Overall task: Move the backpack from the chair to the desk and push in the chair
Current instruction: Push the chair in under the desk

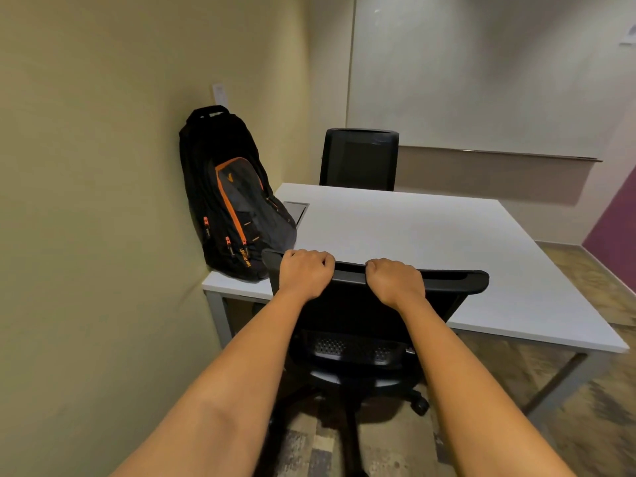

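A black backpack point(230, 197) with orange trim stands upright on the left end of the white desk point(430, 242), leaning against the left wall. Directly in front of me is a black office chair point(454, 282), its backrest against the desk's near edge and its seat under the desktop. My left hand point(304, 273) grips the top rail of the backrest near its left end. My right hand point(395, 280) grips the same rail near the middle. Both arms are stretched out straight.
A second black chair point(359, 160) stands at the far side of the desk. A grey cable hatch point(296, 210) is set into the desktop beside the backpack. The beige wall point(103, 201) runs close on the left. Patterned carpet point(592, 390) lies to the right.
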The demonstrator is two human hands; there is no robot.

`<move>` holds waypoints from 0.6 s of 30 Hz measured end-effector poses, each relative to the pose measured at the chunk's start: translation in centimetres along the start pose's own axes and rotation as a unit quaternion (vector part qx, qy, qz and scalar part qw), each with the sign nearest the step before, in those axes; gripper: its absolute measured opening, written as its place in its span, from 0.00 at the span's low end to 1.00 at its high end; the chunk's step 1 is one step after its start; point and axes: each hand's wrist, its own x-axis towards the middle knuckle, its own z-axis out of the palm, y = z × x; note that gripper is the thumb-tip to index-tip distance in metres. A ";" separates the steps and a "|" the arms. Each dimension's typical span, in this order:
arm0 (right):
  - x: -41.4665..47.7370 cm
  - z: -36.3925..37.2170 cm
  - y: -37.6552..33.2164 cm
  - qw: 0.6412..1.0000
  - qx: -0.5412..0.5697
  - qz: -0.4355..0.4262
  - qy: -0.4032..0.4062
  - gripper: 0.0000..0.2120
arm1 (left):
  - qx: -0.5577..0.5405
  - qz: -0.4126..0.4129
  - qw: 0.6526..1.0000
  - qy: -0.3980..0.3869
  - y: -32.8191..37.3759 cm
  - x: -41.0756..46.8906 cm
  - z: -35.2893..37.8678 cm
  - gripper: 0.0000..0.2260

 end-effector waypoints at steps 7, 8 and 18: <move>-0.6 -0.9 0.8 0.999 0.034 -0.006 -0.038 0.20 | 0.066 0.025 0.997 0.012 1.3 -1.4 -0.8 0.13; -0.8 -0.9 0.9 0.999 0.037 -0.006 -0.040 0.20 | 0.069 0.018 0.997 0.009 1.6 -1.6 -1.0 0.12; -2.8 -1.0 1.5 0.997 0.067 -0.020 -0.012 0.23 | 0.008 -0.007 1.000 0.014 3.5 -3.3 -1.4 0.12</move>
